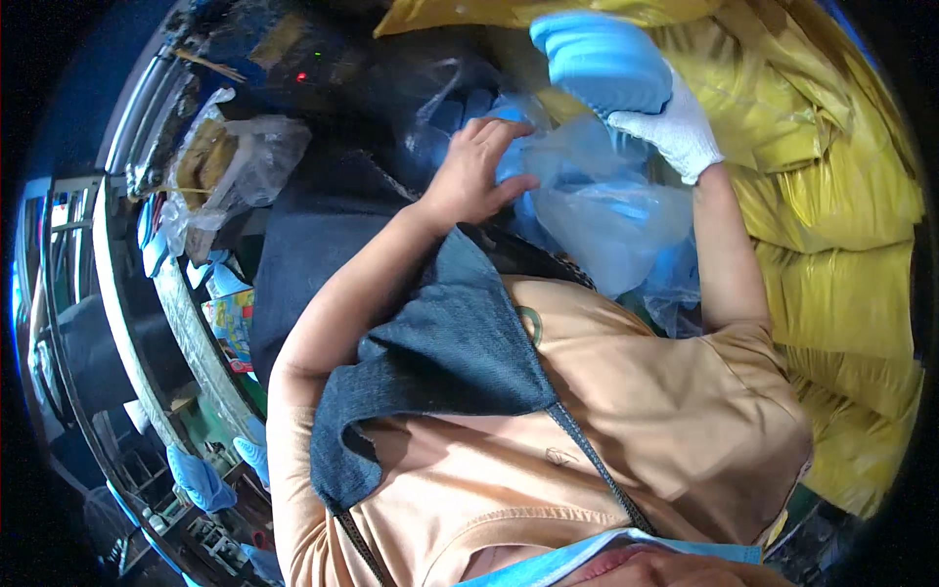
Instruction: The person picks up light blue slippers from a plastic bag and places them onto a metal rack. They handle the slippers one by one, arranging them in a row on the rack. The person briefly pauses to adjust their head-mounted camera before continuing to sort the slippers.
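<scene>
Head view: our gloved right hand (pixel 677 129) clasps a blue ridged piece (pixel 606 64) beyond the clear bag (pixel 616 223); our bare left hand (pixel 471 168), half-spread, is near that bag, contact unclear. Yellow sheeting (pixel 822 210) bounds our right.

We see uneven light: the beige shirt (pixel 646 411) and yellow plastic sheeting (pixel 822 220) are bright, with glare streaking the sheeting's folds, while the upper middle sinks into deep shadow, pricked by a small red light (pixel 302 76). We find the ribbed blue stack (pixel 608 67) slightly smeared. At left, pale rails (pixel 197 331) bow strongly, small details turn dim and unclear, and black vignetting swallows the corners.
</scene>
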The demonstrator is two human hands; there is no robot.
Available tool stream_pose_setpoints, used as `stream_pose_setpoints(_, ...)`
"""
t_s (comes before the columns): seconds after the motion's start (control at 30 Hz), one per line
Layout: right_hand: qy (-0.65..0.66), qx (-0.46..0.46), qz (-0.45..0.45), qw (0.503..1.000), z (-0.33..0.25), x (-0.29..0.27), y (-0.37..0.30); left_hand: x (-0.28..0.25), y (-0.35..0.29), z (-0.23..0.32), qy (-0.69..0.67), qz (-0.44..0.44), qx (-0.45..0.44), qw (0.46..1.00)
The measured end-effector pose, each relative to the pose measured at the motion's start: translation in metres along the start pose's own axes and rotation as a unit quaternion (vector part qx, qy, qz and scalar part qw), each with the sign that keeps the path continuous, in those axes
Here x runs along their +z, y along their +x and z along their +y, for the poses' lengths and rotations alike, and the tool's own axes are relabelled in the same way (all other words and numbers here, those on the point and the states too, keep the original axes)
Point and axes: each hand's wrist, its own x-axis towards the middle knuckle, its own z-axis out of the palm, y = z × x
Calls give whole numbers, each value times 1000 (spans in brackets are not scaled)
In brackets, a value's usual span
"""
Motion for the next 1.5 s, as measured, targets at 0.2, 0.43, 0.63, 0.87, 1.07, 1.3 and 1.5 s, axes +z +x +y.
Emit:
stream_pose_setpoints(0.2, 173, -58, -156, 971, -43, 43, 21, -22, 28, 24, -599, 90, -142, 783)
stream_pose_setpoints(0.43, 25, -140, -149, 978, -95, 78, 16, -51, 11, 5, -785, 166, -165, 574)
stream_pose_setpoints(0.63, -152, -280, -59, 946, -133, 115, 4, -72, 1, 1, -820, 169, -153, 524)
stream_pose_setpoints(0.87, -80, -225, -122, 963, -107, 83, 31, -116, -60, -31, -783, 240, -84, 568)
stream_pose_setpoints(1.07, -562, -145, -404, 707, 207, 61, 82, -188, -152, -55, -743, 375, 17, 555)
stream_pose_setpoints(1.3, -425, 4, -427, 798, 251, 61, 26, -252, -314, -89, -537, 631, -123, 547)
stream_pose_setpoints(1.5, -364, -8, -364, 857, 203, 69, 2, -326, -480, -158, -400, 632, -290, 597)
